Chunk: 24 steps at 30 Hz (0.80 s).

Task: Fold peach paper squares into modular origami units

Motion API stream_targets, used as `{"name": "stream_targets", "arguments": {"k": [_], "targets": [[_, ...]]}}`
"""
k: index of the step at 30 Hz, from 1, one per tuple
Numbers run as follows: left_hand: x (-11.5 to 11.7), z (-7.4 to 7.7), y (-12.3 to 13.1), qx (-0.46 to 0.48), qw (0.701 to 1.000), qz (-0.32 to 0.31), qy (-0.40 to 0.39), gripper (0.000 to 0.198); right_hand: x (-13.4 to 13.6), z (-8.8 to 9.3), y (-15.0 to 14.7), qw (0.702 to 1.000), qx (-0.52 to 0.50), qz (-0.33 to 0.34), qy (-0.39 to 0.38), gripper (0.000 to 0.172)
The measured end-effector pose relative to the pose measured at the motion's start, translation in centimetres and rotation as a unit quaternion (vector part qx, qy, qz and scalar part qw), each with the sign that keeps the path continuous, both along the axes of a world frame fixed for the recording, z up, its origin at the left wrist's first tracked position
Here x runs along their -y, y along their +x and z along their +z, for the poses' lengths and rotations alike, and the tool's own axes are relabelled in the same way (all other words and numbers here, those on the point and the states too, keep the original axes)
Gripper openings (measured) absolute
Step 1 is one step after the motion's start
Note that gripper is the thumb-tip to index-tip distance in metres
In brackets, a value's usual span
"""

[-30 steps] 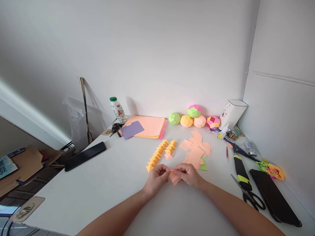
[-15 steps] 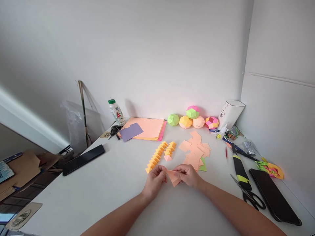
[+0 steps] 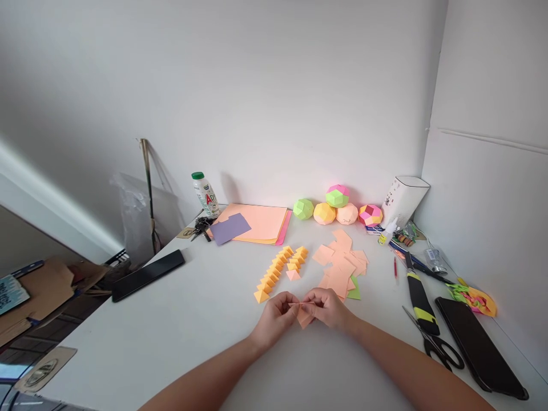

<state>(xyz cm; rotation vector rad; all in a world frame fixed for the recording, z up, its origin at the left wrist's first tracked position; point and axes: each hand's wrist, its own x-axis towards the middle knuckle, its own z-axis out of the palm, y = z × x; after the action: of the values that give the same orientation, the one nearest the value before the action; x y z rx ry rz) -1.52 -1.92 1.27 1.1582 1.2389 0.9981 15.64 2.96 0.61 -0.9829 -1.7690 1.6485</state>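
Peach paper (image 3: 304,321), five o'clock from the longer orange row (image 3: 269,278), is being pinched by left hand (image 3: 276,317) and right hand (image 3: 329,309); light, easily creased stock is being presumed, edge gripping being advised.

Relative to the peach paper (image 3: 305,321): my left hand (image 3: 274,319), at its left corner 0.5 s ago, now shifted inward, fingertips just beside my right hand's (image 3: 330,309).

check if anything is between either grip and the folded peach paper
Nothing visible is: the left grip and right grip both pinch the folded peach paper directly. The loose peach pieces lie beyond, on the table.
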Motion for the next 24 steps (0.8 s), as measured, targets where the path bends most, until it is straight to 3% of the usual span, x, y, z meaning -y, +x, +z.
{"name": "stream_targets", "arguments": {"k": [7,16,24], "targets": [[0.0,0.3,0.1,-0.027,1.000,0.004,0.012,0.013,-0.3,-0.4,0.0,1.000,0.009,0.007,0.020,0.027],[-0.1,0.6,-0.4,0.065,0.996,0.066,-0.015,0.014,-0.6,0.0,0.3,1.000,-0.023,-0.007,-0.017,0.025],[-0.1,0.1,0.1,-0.006,1.000,-0.004,0.019,0.020,0.1,0.5,-0.2,1.000,-0.006,-0.004,-0.003,0.020]]}}
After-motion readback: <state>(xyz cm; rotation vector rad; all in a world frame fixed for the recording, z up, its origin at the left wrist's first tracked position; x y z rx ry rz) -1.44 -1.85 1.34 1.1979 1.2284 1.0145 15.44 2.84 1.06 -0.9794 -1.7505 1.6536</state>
